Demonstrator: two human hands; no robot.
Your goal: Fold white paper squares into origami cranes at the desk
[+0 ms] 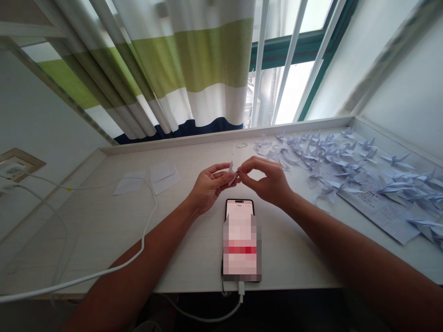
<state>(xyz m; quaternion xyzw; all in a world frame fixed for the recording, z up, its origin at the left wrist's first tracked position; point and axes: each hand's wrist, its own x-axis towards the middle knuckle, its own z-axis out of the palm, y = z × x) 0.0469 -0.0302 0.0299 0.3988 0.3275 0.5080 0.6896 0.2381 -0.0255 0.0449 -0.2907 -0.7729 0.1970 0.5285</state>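
Between my two hands, above the middle of the desk, is a small folded white paper piece [232, 178]. My left hand [212, 182] is closed on it, thumb and fingers pinching it from the left. The thumb and forefinger of my right hand [266, 180] pinch its right end. One narrow point of the paper sticks up beside my left fingers; the rest is partly covered by them. Just below my hands a phone [240, 226] lies face up with its screen lit.
Many folded paper cranes [332, 161] are heaped at the right, some on a printed sheet [377, 212]. Flat white paper squares [164, 177] lie at the left. A white cable [148, 221] loops across my left forearm. Another charging cable [241, 291] plugs into the phone. A curtain [194, 69] hangs behind.
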